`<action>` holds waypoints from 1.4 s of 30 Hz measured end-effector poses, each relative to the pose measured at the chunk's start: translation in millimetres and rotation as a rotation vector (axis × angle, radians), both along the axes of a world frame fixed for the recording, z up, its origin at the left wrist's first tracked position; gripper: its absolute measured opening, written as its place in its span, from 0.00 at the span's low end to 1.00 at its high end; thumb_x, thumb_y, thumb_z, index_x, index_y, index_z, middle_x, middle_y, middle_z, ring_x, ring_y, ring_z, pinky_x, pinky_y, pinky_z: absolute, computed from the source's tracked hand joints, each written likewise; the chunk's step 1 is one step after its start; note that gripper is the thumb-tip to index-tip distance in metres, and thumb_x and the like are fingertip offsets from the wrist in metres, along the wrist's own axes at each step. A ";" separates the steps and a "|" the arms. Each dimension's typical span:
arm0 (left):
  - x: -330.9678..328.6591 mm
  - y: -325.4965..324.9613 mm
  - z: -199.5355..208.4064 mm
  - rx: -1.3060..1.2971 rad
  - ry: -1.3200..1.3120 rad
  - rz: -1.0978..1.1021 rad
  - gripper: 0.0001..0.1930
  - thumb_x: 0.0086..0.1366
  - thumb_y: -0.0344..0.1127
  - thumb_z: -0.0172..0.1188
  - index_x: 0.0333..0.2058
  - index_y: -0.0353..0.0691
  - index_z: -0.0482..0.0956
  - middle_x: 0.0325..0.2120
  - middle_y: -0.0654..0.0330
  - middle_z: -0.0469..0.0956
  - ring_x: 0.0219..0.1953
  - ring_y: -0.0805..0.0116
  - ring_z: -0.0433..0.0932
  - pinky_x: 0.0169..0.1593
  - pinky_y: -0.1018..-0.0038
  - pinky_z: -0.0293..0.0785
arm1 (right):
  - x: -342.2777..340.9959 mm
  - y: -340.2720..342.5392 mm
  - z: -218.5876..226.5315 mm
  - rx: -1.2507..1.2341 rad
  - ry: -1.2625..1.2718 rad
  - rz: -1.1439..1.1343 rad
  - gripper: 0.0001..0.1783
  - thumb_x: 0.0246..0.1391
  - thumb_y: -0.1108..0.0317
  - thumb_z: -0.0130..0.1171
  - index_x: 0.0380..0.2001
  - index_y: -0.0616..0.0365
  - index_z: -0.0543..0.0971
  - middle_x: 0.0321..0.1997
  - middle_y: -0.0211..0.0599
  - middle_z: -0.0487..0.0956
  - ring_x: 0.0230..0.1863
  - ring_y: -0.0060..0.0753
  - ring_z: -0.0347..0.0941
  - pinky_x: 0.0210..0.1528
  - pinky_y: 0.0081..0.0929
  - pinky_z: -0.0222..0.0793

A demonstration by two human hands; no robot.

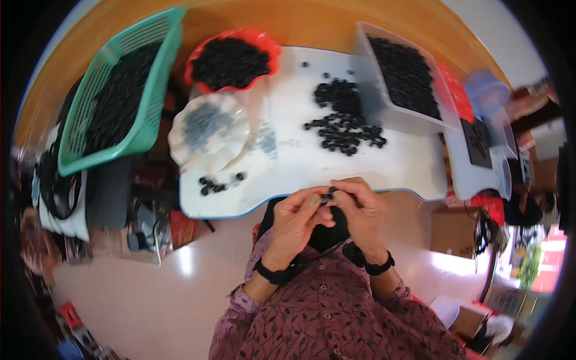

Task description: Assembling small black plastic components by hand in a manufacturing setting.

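White table (288,171), blue edge (243,214); carries scalloped white dish (204,163), small grey pieces (267,141) beside it, heap of black parts (347,133), translucent bin (375,102) at right, smaller black cluster (207,190) near front left corner

Both of the person's arms reach up from the lower centre of the frame, elbows apart, converging toward the middle. The left forearm (259,289) slants up and to the right, the right forearm (387,283) up and to the left. The left hand (293,228) and right hand (365,219) meet just below the centre of the frame, their backs partly showing. Fingers on both are bent, with thumbs and fingertips drawn together in a close pinch, the two sets of tips nearly meeting. Below, the torso (324,312) fills the bottom centre.
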State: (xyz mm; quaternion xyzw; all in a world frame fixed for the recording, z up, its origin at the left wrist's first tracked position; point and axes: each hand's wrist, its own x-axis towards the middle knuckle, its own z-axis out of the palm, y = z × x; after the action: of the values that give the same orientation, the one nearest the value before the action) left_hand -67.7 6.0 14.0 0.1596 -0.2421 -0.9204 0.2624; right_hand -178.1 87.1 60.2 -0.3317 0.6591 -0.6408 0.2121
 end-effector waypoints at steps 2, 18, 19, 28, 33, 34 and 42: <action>-4.1 1.9 -0.8 0.001 0.016 -0.019 0.13 0.70 0.33 0.52 0.48 0.30 0.75 0.33 0.55 0.79 0.29 0.70 0.78 0.35 0.71 0.83 | -5.6 3.8 -3.6 0.003 0.035 0.065 0.08 0.58 0.81 0.54 0.40 0.65 0.78 0.38 0.36 0.78 0.33 0.22 0.77 0.33 0.17 0.74; -33.3 5.5 -8.3 -0.106 -0.079 0.012 0.11 0.70 0.34 0.54 0.45 0.32 0.76 0.33 0.59 0.77 0.30 0.75 0.75 0.34 0.79 0.75 | -24.3 16.2 -11.1 -0.027 0.401 -0.073 0.07 0.55 0.77 0.58 0.38 0.62 0.77 0.35 0.39 0.74 0.27 0.29 0.75 0.29 0.23 0.72; -34.5 4.4 -9.0 -0.109 -0.095 0.037 0.11 0.70 0.34 0.54 0.45 0.32 0.76 0.33 0.59 0.77 0.30 0.75 0.75 0.34 0.79 0.75 | -25.3 14.6 -12.9 -0.054 0.421 -0.091 0.07 0.55 0.77 0.58 0.38 0.62 0.77 0.36 0.39 0.74 0.26 0.29 0.75 0.29 0.23 0.72; -52.1 6.3 -7.1 0.005 -0.034 -0.069 0.11 0.71 0.32 0.51 0.45 0.32 0.76 0.31 0.55 0.79 0.28 0.72 0.78 0.32 0.73 0.82 | -38.5 19.0 -16.8 -0.047 0.016 -0.021 0.07 0.58 0.81 0.54 0.39 0.64 0.78 0.37 0.35 0.76 0.30 0.20 0.75 0.32 0.17 0.72; -48.0 3.1 -9.5 0.052 -0.012 -0.069 0.12 0.71 0.33 0.52 0.45 0.30 0.75 0.34 0.54 0.79 0.29 0.71 0.80 0.34 0.72 0.84 | -37.1 16.8 -22.6 -0.060 -0.145 0.022 0.06 0.58 0.81 0.53 0.39 0.66 0.77 0.38 0.33 0.75 0.33 0.19 0.75 0.36 0.16 0.72; -46.6 2.6 -8.7 0.074 -0.007 -0.075 0.13 0.71 0.33 0.52 0.46 0.29 0.75 0.34 0.54 0.80 0.30 0.71 0.80 0.34 0.72 0.85 | -36.8 16.0 -26.1 -0.060 -0.165 0.020 0.06 0.59 0.81 0.54 0.39 0.65 0.77 0.39 0.33 0.75 0.35 0.19 0.74 0.38 0.16 0.72; -32.1 -8.9 -11.1 0.096 0.011 -0.034 0.13 0.71 0.34 0.51 0.47 0.30 0.75 0.35 0.55 0.80 0.32 0.70 0.82 0.35 0.72 0.85 | -27.8 4.6 -31.1 -0.055 -0.238 0.092 0.07 0.59 0.79 0.54 0.40 0.65 0.77 0.41 0.33 0.74 0.39 0.21 0.74 0.44 0.18 0.71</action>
State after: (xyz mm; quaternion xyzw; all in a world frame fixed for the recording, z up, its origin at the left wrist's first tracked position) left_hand -99.8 -2.9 2.9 0.1628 -0.1991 -0.9361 0.2400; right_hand -206.0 91.7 29.1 -0.2890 0.5955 -0.6831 0.3087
